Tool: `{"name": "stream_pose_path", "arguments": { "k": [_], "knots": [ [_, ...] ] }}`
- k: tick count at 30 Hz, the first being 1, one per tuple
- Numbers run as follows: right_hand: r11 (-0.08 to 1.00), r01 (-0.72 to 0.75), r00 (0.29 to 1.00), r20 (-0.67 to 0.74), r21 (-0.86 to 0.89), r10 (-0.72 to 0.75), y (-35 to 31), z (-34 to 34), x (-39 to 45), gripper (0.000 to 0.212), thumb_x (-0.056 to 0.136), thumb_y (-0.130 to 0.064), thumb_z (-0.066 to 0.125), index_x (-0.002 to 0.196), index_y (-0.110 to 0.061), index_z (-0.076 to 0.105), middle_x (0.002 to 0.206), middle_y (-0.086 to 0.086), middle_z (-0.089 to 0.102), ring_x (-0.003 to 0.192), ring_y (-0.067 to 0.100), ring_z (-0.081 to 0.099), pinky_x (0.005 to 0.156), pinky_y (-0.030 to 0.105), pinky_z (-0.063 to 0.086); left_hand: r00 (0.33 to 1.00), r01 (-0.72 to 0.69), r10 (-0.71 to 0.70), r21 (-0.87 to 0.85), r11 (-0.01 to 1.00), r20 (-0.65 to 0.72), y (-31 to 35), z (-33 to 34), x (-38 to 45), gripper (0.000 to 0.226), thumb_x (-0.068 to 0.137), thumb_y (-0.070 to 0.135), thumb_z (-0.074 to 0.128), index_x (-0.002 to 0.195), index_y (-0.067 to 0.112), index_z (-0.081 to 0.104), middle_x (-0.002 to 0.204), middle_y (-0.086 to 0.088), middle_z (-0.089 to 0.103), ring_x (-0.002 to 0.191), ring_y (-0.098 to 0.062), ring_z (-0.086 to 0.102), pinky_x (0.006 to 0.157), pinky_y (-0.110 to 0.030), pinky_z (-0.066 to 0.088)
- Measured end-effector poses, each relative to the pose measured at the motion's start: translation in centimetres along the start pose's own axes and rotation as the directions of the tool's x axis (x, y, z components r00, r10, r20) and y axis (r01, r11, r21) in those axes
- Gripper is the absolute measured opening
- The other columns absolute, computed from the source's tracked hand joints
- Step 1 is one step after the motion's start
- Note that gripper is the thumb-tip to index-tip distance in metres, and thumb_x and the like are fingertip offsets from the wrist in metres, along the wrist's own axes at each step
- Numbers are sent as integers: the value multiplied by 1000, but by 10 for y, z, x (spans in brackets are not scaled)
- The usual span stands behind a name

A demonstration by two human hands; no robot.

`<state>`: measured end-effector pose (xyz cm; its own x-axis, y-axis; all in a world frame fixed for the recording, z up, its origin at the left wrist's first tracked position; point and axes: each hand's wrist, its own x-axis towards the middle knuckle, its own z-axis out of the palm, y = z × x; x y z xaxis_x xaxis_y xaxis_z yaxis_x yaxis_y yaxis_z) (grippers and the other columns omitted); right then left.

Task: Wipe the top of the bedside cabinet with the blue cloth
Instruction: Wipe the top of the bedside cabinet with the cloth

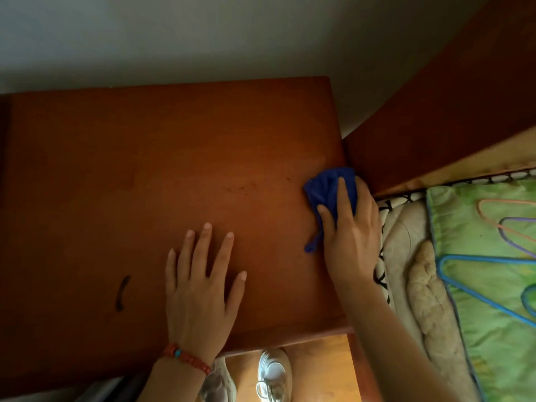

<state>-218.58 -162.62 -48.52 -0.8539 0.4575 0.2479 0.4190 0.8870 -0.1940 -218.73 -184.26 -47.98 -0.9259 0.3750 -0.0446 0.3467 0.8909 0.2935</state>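
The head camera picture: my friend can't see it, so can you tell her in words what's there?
A right hand presses a crumpled blue cloth onto the right edge of a reddish-brown wooden cabinet top. The left hand rests flat and empty on the wood, beside a dark curved mark.

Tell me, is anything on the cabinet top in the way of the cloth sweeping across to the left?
Only the left hand. It lies flat on the cabinet top, left of the cloth held under the right hand at the right edge. The rest of the top shows just stains, no objects.
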Motion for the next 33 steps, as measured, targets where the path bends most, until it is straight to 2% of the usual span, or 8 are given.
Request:
{"name": "stream_pose_path", "arguments": {
  "k": [7, 13, 16, 19, 25, 27, 31, 33],
  "knots": [
    [988, -152, 987, -59, 15, 153, -45, 16, 16, 44, 86, -33, 53, 120, -6, 58, 122, 25, 55, 97, 40, 55, 80, 44, 48, 998, 49, -50, 61, 997, 22, -8, 7, -13, 57, 93, 52, 19, 134, 18, 41, 139, -17, 42, 128, -36, 32, 103, -54, 23],
    [988, 142, 990, 0, 65, -142, -50, 17, 14, 48, 86, -40, 47, 122, -10, 56, 123, 22, 56, 102, 37, 57, 76, 40, 49, 999, 32, -32, 59, 998, 13, -8, 5, -15, 54, 90, 47, 31, 134, 17, 43, 140, -17, 40, 129, -35, 32, 104, -53, 22],
    [995, -54, 998, -37, 85, 57, -16, 9, 12, 49, 88, -38, 49, 126, -8, 52, 126, 25, 51, 106, 42, 51, 85, 47, 44, 1000, 6, -6, 46, 999, 6, -15, -4, -19, 54, 90, 47, 31, 135, 18, 42, 141, -16, 39, 130, -34, 31, 105, -51, 20],
    [968, -215, 970, -85, 128, 227, -40, 16, 7, 46, 88, -31, 56, 127, -7, 52, 130, 26, 46, 112, 42, 45, 92, 51, 39, 1000, 15, -15, 59, 998, -16, -32, -16, -25, 55, 92, 48, 27, 134, 18, 43, 141, -17, 39, 130, -33, 29, 105, -51, 19],
    [976, 124, 992, -14, 177, -123, -80, 23, -5, 47, 88, -36, 51, 125, -8, 53, 127, 27, 50, 109, 42, 50, 87, 48, 45, 992, 123, -120, 99, 987, -30, -80, -29, -40, 60, 92, 51, 24, 134, 14, 45, 139, -21, 40, 129, -38, 29, 103, -56, 21],
    [988, 42, 999, -19, 151, -40, -59, 19, -3, 48, 89, -37, 51, 128, -9, 52, 128, 27, 48, 109, 43, 48, 89, 49, 42, 992, 129, -128, 111, 985, -18, -95, -30, -46, 61, 92, 52, 22, 133, 14, 45, 139, -21, 40, 129, -39, 30, 102, -56, 20],
    [940, -309, 942, -91, 145, 323, -79, 19, -4, 46, 89, -32, 55, 128, -8, 52, 132, 27, 44, 110, 44, 45, 90, 50, 40, 993, 116, -117, 92, 989, 2, -110, -27, -50, 60, 93, 52, 19, 133, 15, 44, 137, -20, 42, 127, -38, 31, 101, -56, 23],
    [969, -204, 973, -80, 143, 216, -120, 26, -10, 45, 88, -31, 56, 125, -8, 55, 129, 27, 48, 105, 43, 50, 84, 47, 44, 993, 116, -116, 75, 990, -6, -110, -25, -50, 59, 93, 51, 21, 132, 14, 45, 137, -20, 42, 127, -38, 31, 101, -55, 23]
  ]
}}
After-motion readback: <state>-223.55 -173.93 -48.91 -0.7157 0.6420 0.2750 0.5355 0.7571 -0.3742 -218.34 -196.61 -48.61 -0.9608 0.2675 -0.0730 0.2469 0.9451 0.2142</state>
